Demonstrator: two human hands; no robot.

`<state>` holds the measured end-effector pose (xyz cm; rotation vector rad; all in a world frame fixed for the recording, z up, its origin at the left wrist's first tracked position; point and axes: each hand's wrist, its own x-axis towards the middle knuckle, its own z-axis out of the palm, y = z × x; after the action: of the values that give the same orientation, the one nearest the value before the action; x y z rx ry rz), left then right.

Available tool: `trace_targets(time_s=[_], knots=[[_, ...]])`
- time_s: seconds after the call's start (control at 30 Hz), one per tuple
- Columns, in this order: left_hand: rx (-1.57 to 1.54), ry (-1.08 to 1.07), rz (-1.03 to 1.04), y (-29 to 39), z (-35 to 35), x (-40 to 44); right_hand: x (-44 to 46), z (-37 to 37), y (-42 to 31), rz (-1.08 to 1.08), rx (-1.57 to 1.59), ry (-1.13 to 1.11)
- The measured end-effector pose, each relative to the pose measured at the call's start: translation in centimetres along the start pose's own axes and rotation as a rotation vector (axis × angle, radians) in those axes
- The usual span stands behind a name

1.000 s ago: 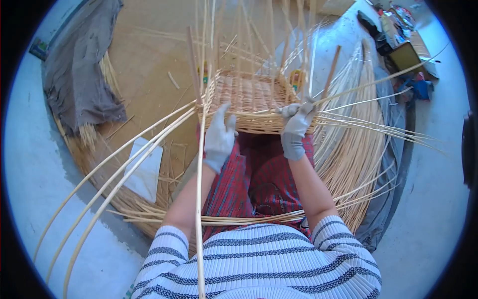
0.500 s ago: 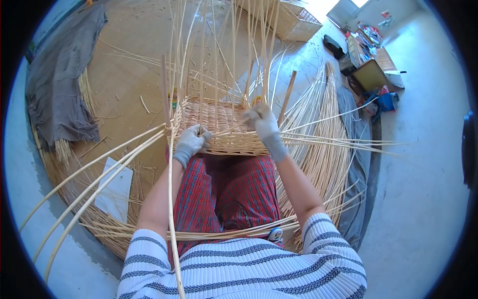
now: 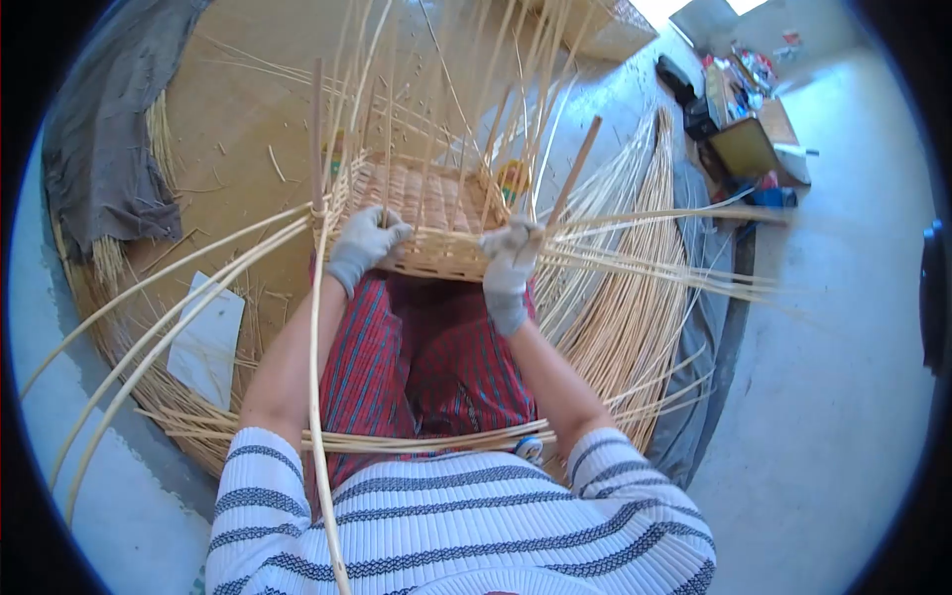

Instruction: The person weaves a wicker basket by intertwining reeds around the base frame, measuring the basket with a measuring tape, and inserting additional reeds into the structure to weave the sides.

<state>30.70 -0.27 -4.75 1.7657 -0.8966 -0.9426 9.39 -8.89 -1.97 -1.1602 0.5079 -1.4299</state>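
A partly woven wicker basket (image 3: 436,256) rests at my knees, with tall upright rods rising from its walls. My left hand (image 3: 365,248), in a pale glove, is closed at the near wall, thumb and fingers pinching an upright rod. At the near right corner, my gloved right hand (image 3: 509,263) has its fingers bent round a wicker rod, partly hidden by the fingers. A thicker corner stake (image 3: 577,171) slants up beside it. Another corner stake (image 3: 317,134) stands at the left. Long weaving rods (image 3: 164,297) stick out leftward from the left corner.
A large bundle of wicker rods (image 3: 630,307) lies on the right over grey cloth. Dark cloth (image 3: 114,139) covers more rods at the left. A white board (image 3: 206,342) lies on the floor. Boxes and clutter (image 3: 744,129) stand at the upper right, near another basket (image 3: 610,28).
My right hand has come down and slightly left to the near right corner from above the rim. Rods on the right are blurred with motion. My left hand still pinches at the near wall.
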Motion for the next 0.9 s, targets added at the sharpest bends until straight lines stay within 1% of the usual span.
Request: trace_targets(time_s=[0.03, 0.07, 0.1, 0.13, 0.17, 0.2, 0.27, 0.3, 0.33, 0.37, 0.4, 0.43, 0.47, 0.5, 0.53, 0.57, 0.63, 0.67, 0.7, 0.73, 0.77, 0.83, 0.9], knots=[[-0.066, 0.013, -0.014, 3.3, -0.6, -0.2, 0.2, 0.9, -1.2, 0.001, -0.062, 0.043], [-0.139, 0.04, -0.025, 5.3, -0.9, -0.2, 0.0, 1.9, -2.5, -0.003, -0.068, 0.053], [-0.142, 0.038, -0.023, 5.4, -0.5, 0.0, -0.3, 3.1, -3.6, 0.11, -0.162, 0.13], [0.121, 0.138, -0.052, 5.8, 0.0, 0.3, -0.6, 3.8, -4.0, 0.217, -0.256, 0.202], [0.388, 0.244, -0.076, 6.3, 0.2, 0.9, -2.3, 4.6, -2.5, 0.035, -0.172, 0.138], [0.395, 0.238, -0.066, 6.5, 0.3, 1.0, -3.9, 4.7, -3.9, 0.158, -0.123, -0.165], [0.451, 0.245, -0.049, 6.5, 0.3, 0.6, -0.2, 1.5, -3.3, 0.216, -0.104, 0.028], [0.461, 0.244, -0.031, 6.5, 0.1, -0.3, 1.7, -0.5, -3.3, 0.363, 0.075, 0.112], [0.335, 0.44, 0.18, 6.6, -0.1, -1.8, 1.9, -3.0, -3.8, 0.337, 0.086, 0.13], [0.182, 0.638, 0.391, 7.4, -0.1, -1.7, 2.2, -5.3, -4.4, 0.277, -0.068, 0.204], [0.169, 0.625, 0.404, 8.6, 0.8, -0.8, 2.5, -6.2, -5.7, 0.229, -0.236, 0.282], [0.183, 0.326, 0.309, 9.1, 2.4, -0.8, 1.5, -6.8, -6.4, 0.437, -0.247, 0.345], [0.196, 0.031, 0.202, 9.2, 4.1, -1.6, -0.5, -7.4, -6.8, 0.457, -0.268, 0.371], [-0.02, -0.389, -0.219, 9.0, 6.1, -1.1, -0.6, -7.1, -6.6, 0.357, -0.265, 0.324], [-0.026, -0.369, -0.188, 8.5, 6.8, -0.1, 1.4, -6.7, -6.4, 0.231, -0.251, 0.255], [-0.011, -0.339, -0.153, 7.2, 7.5, 0.2, 3.5, -6.7, -7.1, 0.278, -0.437, 0.146], [0.003, -0.328, -0.161, 6.1, 8.5, -0.8, 8.5, -2.0, -7.4, 0.217, -0.575, -0.02], [0.021, -0.241, -0.176, 6.6, 8.4, -1.5, 10.1, 2.0, -7.8, 0.088, -0.754, -0.164], [0.036, -0.143, -0.178, 7.6, 8.1, -1.2, 12.7, 4.6, -4.7, -0.063, -0.927, -0.287], [0.036, -0.133, -0.182, 8.0, 7.9, -1.0, 14.2, 6.2, -2.6, -0.221, -1.096, -0.41], [-0.01, -0.148, -0.232, 8.3, 7.7, -0.7, 14.4, 6.3, -2.7, -0.218, -1.089, -0.418], [-0.074, -0.166, -0.301, 8.6, 7.7, -0.6, 14.7, 5.6, -4.1, 0.33, -0.816, -0.309], [-0.106, -0.137, -0.291, 8.5, 8.1, -0.7, 11.8, -6.1, 0.2, -0.585, -0.991, -0.183]])
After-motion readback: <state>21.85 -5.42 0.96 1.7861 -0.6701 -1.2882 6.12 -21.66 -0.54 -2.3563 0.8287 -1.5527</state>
